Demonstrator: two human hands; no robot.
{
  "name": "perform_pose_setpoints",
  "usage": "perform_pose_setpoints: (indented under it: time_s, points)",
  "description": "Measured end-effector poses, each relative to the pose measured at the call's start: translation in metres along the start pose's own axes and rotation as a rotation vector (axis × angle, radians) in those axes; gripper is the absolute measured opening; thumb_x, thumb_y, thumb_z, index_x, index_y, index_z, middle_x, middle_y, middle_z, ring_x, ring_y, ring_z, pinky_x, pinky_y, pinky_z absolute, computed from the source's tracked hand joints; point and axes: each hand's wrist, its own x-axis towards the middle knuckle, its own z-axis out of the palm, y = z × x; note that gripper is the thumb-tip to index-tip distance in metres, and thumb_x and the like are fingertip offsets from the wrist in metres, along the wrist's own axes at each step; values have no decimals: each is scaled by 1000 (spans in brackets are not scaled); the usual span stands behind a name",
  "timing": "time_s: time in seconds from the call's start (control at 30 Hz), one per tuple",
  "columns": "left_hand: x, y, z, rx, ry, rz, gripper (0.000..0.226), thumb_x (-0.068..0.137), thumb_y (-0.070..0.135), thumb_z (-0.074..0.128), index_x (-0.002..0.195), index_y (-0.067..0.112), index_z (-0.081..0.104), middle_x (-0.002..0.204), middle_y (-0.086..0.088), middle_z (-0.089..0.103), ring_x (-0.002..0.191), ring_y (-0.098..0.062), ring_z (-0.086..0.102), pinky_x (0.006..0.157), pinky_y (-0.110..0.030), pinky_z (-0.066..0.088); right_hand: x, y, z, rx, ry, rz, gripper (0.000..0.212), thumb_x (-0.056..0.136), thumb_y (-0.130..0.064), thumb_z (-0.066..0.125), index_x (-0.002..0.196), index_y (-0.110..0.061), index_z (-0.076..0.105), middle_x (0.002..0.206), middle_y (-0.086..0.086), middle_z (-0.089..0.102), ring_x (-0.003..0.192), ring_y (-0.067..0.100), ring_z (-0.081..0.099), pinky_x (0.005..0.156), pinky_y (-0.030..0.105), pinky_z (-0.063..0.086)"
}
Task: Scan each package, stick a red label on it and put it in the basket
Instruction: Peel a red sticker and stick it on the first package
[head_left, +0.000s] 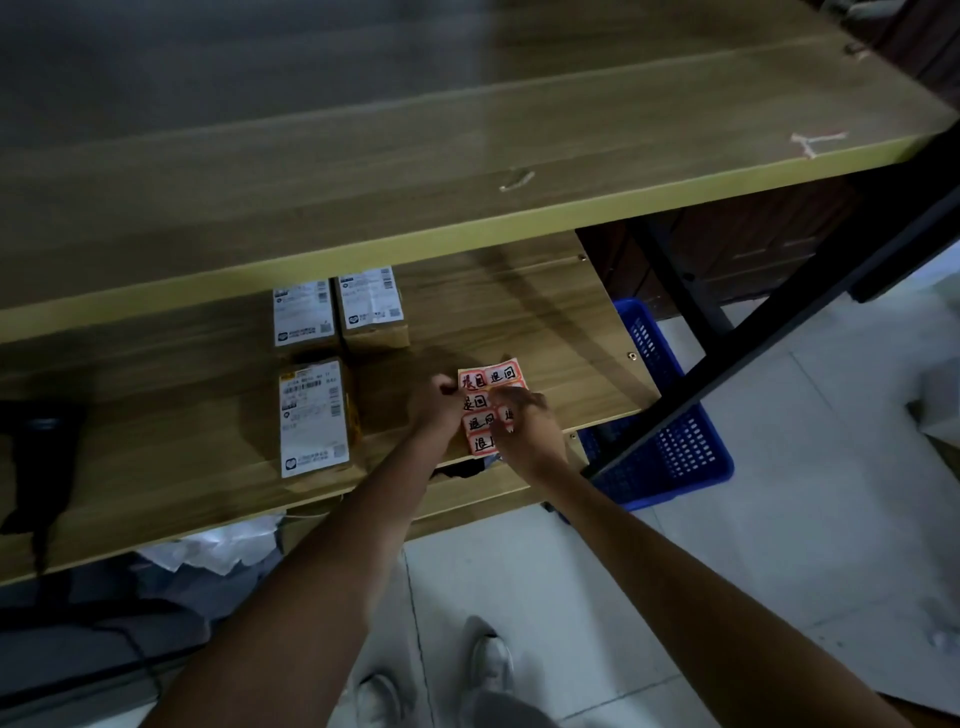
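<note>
Hands first: our left hand (438, 402) pinches the top left edge of the sheet of red labels (488, 402), and our right hand (524, 421) lies over its right side with the fingers curled onto it, so both hands are holding the sheet. We think we hold it this way so one hand keeps the sheet still while the other peels off one sticker, though we cannot see if a sticker is lifting yet. Both our arms reach forward and a bit down from the bottom of the view, nearly straight, and the hands meet over the front edge of the shelf (519, 312). Just to the left of our hands lies the nearest package (315, 418), flat with its white paper facing up, close enough to get the sticker next, we guess. Behind it two more packages (337, 312) sit side by side, touching. None of them shows a red label yet. The blue basket (670, 436) stands on the floor to the right, partly under the shelf, an easy drop from here. Far left on the shelf is a dark thing (39, 447) that may be the scanner, but it is too dark to tell.
</note>
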Motion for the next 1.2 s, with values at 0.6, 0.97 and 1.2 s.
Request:
perform_pose_setpoints:
  time_s: [0.6, 0.97, 1.2]
  points:
    - [-6, -15, -20, -558, -320, -10, 16, 91, -5, 54, 91, 7, 65, 62, 3, 68, 51, 1, 61, 51, -12, 50, 11, -30, 5, 77, 123, -247, 32, 85, -18, 64, 115, -11, 68, 115, 7, 59, 97, 23, 62, 78, 31, 53]
    - [-22, -19, -34, -439, -220, 179, 23, 80, -7, 65, 99, 5, 70, 83, -10, 69, 75, -16, 64, 73, -30, 54, 12, -34, 1, 252, 182, -200, 23, 80, -18, 71, 103, -13, 74, 100, 7, 68, 85, 19, 68, 73, 30, 56]
    - [-25, -21, -37, -422, -208, 200, 23, 83, 1, 67, 106, 5, 70, 100, -14, 72, 95, -28, 68, 87, -42, 55, 14, -34, -2, 212, 207, -222, 14, 86, -18, 68, 96, -10, 74, 91, 7, 70, 75, 15, 67, 66, 29, 55]
